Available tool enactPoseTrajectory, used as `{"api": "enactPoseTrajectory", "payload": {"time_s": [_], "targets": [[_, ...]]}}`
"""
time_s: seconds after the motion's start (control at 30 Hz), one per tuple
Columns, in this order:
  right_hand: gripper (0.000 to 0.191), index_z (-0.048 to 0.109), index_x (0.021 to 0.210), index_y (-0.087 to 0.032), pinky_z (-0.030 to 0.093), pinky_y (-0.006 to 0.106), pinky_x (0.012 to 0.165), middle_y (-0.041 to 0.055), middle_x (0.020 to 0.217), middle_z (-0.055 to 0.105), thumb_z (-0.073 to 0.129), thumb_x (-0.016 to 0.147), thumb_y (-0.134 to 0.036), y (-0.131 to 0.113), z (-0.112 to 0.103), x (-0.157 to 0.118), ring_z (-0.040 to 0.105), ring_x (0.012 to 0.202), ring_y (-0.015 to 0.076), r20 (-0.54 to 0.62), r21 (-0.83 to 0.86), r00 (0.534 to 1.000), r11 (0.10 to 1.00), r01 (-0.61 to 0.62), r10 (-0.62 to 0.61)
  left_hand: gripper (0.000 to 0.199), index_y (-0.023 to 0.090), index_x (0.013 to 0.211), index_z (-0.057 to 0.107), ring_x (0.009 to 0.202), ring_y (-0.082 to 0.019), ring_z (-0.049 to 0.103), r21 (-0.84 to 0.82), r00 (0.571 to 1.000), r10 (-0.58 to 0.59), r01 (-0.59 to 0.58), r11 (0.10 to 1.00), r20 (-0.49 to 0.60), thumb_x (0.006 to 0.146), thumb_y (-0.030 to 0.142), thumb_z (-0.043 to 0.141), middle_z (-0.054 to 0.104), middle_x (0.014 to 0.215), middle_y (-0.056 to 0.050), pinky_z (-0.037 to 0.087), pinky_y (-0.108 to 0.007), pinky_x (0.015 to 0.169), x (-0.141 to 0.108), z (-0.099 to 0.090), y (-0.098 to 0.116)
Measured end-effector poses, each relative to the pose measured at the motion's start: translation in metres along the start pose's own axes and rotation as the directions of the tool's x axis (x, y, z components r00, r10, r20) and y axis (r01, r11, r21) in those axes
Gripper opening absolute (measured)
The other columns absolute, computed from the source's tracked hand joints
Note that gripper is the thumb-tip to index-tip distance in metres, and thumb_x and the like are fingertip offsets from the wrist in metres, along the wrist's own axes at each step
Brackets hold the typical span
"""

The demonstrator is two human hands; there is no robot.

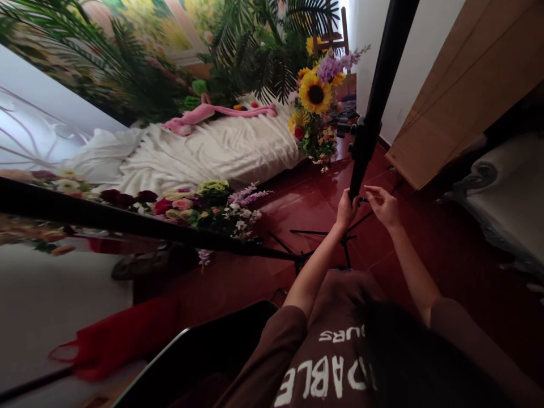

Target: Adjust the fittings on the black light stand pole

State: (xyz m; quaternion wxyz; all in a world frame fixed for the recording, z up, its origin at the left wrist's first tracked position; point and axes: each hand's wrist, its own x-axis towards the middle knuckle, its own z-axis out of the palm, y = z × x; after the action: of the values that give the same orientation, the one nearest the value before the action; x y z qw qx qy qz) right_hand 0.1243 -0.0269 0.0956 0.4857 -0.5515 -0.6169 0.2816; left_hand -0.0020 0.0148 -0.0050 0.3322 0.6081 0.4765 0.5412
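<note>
Left hand (347, 210) grips pole (374, 96); shirt (335, 345) (partly legible) reads "DABLE".

Only readable text is on the shirt

White letters on the brown shirt (276, 345), on the body side of the left hand (347, 209) and right hand (382, 205). Big line (325, 381) ends in "DABLE", smaller one (342, 335) in what's probably "OURS". Both upside down here, starts lost in dark cloth. Nothing else legible, folks.

The left hand (347, 209) grips a black pole (379, 85) (glossy red floor (293, 198) below) while the right hand (383, 207) reaches its small knob (362, 199).
</note>
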Motion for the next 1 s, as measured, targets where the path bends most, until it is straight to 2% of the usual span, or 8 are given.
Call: {"api": "enactPoseTrajectory", "payload": {"time_s": [0.2, 0.33, 0.53, 0.67, 0.77, 0.87, 0.93, 1.0], "targets": [[0.037, 0.068, 0.117, -0.024, 0.056, 0.040, 0.095, 0.0085, 0.123, 0.070, 0.061, 0.088, -0.046, 0.032, 0.004, -0.015, 0.069, 0.107, 0.0230, 0.097, 0.032, 0.991, 0.995, -0.097, 0.094, 0.022, 0.021, 0.111, 0.049, 0.073, -0.012, 0.063, 0.002, 1.000, 0.000, 0.000, 1.000, 0.005, 0.094, 0.033, 0.052, 0.066, 0.088, -0.003, 0.048, -0.024, 0.070, 0.000, -0.001, 0.003], [0.047, 0.062, 0.125, -0.026, 0.054, 0.039, 0.096, 0.0080, 0.119, 0.072, 0.063, 0.086, -0.052, 0.036, 0.008, -0.016, 0.068, 0.110, 0.0225, 0.059, 0.093, 0.992, 0.989, -0.116, 0.110, 0.022, 0.021, 0.111, 0.050, 0.074, -0.012, 0.063, 0.008, 1.000, -0.006, 0.006, 1.000, 0.002, 0.094, 0.034, 0.053, 0.066, 0.088, -0.003, 0.048, -0.024, 0.070, 0.000, -0.001, 0.004], [0.058, 0.054, 0.136, -0.027, 0.057, 0.031, 0.073, 0.0010, 0.077, 0.073, 0.061, 0.086, -0.056, 0.043, 0.016, -0.007, 0.069, 0.069, 0.0173, 0.030, 0.137, 0.981, 0.972, -0.193, 0.191, 0.023, 0.021, 0.113, 0.050, 0.074, -0.013, 0.064, 0.003, 1.000, -0.022, 0.022, 1.000, 0.010, 0.094, 0.035, 0.053, 0.067, 0.089, -0.003, 0.048, -0.024, 0.069, -0.001, -0.001, 0.002], [0.056, 0.052, 0.134, -0.027, 0.043, 0.019, 0.043, -0.0068, 0.061, 0.063, 0.062, 0.084, -0.049, 0.046, 0.024, 0.004, 0.054, 0.043, 0.0089, 0.055, 0.261, 0.938, 0.902, -0.345, 0.343, 0.024, 0.021, 0.112, 0.050, 0.077, -0.014, 0.065, 0.006, 1.000, -0.022, 0.022, 1.000, 0.012, 0.094, 0.036, 0.053, 0.067, 0.091, -0.005, 0.049, -0.025, 0.071, 0.000, -0.001, 0.003], [0.042, 0.055, 0.125, -0.024, 0.028, 0.015, 0.032, -0.0105, 0.051, 0.054, 0.058, 0.086, -0.038, 0.045, 0.027, 0.013, 0.042, 0.033, 0.0053, 0.206, 0.429, 0.840, 0.725, -0.539, 0.502, 0.024, 0.020, 0.111, 0.050, 0.076, -0.014, 0.065, 0.005, 0.999, -0.031, 0.030, 1.000, 0.019, 0.094, 0.037, 0.052, 0.067, 0.089, -0.005, 0.049, -0.026, 0.071, 0.000, -0.001, 0.005], [0.013, 0.059, 0.098, -0.019, 0.023, 0.011, 0.028, -0.0119, 0.043, 0.041, 0.051, 0.090, -0.025, 0.040, 0.024, 0.021, 0.030, 0.030, 0.0035, 0.451, 0.541, 0.681, 0.431, -0.723, 0.577, 0.022, 0.020, 0.109, 0.051, 0.078, -0.015, 0.066, 0.009, 1.000, -0.018, 0.018, 1.000, 0.021, 0.094, 0.036, 0.053, 0.067, 0.090, -0.005, 0.049, -0.026, 0.072, 0.001, -0.002, 0.009], [0.016, 0.056, 0.082, -0.018, 0.023, 0.008, 0.028, -0.0113, 0.042, 0.037, 0.044, 0.092, -0.016, 0.036, 0.021, 0.025, 0.028, 0.030, 0.0026, 0.574, 0.561, 0.572, 0.226, -0.796, 0.586, 0.021, 0.020, 0.109, 0.051, 0.080, -0.015, 0.066, 0.007, 1.000, -0.007, 0.007, 1.000, 0.027, 0.095, 0.035, 0.052, 0.068, 0.093, -0.006, 0.049, -0.027, 0.074, 0.000, -0.004, 0.010], [0.026, 0.053, 0.075, -0.018, 0.024, 0.006, 0.027, -0.0101, 0.041, 0.038, 0.037, 0.094, -0.012, 0.033, 0.018, 0.027, 0.029, 0.030, 0.0022, 0.640, 0.578, 0.496, 0.058, -0.814, 0.587, 0.022, 0.020, 0.110, 0.051, 0.081, -0.015, 0.066, 0.013, 0.999, -0.009, 0.008, 1.000, 0.032, 0.095, 0.035, 0.052, 0.069, 0.094, -0.007, 0.050, -0.027, 0.074, 0.000, -0.005, 0.009]]}}
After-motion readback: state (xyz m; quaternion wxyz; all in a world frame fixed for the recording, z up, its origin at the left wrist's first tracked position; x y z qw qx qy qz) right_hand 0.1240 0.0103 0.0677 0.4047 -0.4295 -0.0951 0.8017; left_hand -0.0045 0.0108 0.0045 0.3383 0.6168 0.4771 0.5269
